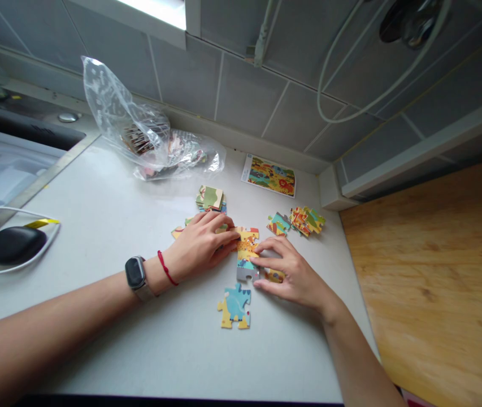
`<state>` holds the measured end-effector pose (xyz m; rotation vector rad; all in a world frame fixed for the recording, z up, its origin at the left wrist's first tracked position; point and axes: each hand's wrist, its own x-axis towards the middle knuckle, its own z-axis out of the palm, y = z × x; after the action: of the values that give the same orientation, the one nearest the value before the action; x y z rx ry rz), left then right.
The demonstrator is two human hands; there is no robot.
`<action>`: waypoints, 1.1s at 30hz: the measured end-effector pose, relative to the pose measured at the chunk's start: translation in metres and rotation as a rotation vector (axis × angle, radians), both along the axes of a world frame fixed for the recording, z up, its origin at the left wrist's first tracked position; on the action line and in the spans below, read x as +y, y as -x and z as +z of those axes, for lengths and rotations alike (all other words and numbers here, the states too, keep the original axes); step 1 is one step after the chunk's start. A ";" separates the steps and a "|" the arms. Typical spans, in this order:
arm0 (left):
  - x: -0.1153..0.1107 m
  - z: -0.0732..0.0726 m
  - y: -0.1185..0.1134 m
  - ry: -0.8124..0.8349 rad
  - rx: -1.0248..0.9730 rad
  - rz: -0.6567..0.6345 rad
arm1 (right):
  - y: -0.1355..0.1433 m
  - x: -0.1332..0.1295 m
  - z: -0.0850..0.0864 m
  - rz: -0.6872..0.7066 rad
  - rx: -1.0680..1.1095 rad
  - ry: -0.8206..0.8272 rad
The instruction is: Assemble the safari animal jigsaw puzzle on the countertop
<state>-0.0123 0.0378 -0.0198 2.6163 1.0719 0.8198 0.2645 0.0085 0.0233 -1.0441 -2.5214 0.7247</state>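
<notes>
Joined jigsaw puzzle pieces (247, 254) lie flat between my two hands, yellow in the middle with a grey end toward me. My left hand (207, 240), with a watch and a red cord at the wrist, grips their left edge with thumb and fingertips. Fingers of my right hand (294, 271) hold the right edge, bent and partly spread. Under that palm a yellow puzzle piece (275, 275) shows in part. A loose blue dinosaur puzzle piece (235, 306) rests just in front. My left hand partly hides other pieces beneath it.
Behind my left hand is a stack of puzzle pieces (209, 198); another pile (306, 220) sits at right. A picture card (269, 175) and a clear plastic bag (151, 141) lie near the tiled wall. A black device (12, 245) with a white cable is at left, beside the sink.
</notes>
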 end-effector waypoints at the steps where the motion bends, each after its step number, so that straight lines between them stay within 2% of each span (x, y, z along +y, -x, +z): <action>1: 0.000 0.000 0.000 0.002 0.003 0.000 | 0.000 -0.001 0.000 0.001 -0.004 -0.003; 16: 0.001 -0.002 0.002 0.021 0.053 -0.014 | 0.000 -0.003 -0.001 0.032 -0.057 -0.063; 25: 0.000 0.000 0.001 0.003 0.036 -0.020 | 0.000 -0.005 -0.001 0.056 -0.091 0.025; 29: 0.001 -0.001 0.002 0.007 0.035 -0.022 | -0.001 -0.004 -0.003 0.001 0.007 0.015; 33: 0.002 -0.002 0.002 0.014 0.006 -0.036 | -0.002 0.000 -0.004 -0.168 0.163 -0.128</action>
<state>-0.0147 0.0396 -0.0214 2.6202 1.0258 0.7946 0.2668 0.0085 0.0190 -1.0890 -2.2778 0.5682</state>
